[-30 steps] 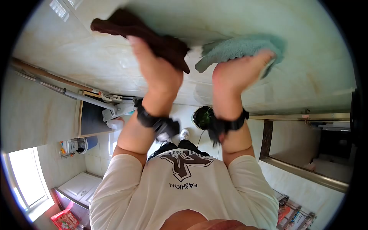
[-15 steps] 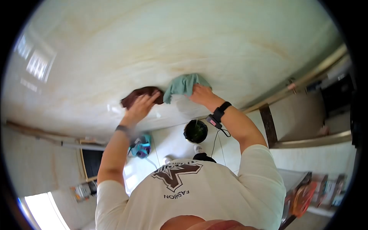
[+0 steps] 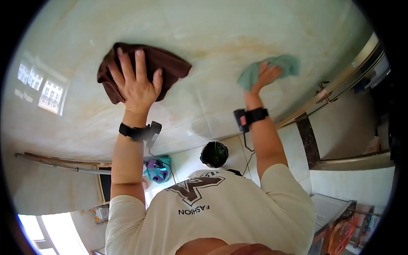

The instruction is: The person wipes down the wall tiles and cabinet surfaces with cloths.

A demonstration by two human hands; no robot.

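Observation:
My left hand (image 3: 136,85) lies flat with fingers spread on a dark brown cloth (image 3: 170,66), pressing it against a glossy cream marble-look tiled surface (image 3: 212,29). Further right, my right hand (image 3: 265,76) presses a bunched teal cloth (image 3: 287,63) onto the same surface. Both wrists carry black bands with small devices. My white T-shirt (image 3: 212,212) fills the bottom of the view.
A black bucket (image 3: 214,154) with something green inside stands on the floor between my arms. A teal and purple object (image 3: 156,170) lies beside it. A metal frame (image 3: 340,89) runs along the right, and a rack (image 3: 340,229) stands at the lower right. A pole (image 3: 63,163) lies at the left.
The two cloths were side by side; now my hands are apart. The left hand has slid the brown cloth up and left, the right hand has moved the teal cloth right.

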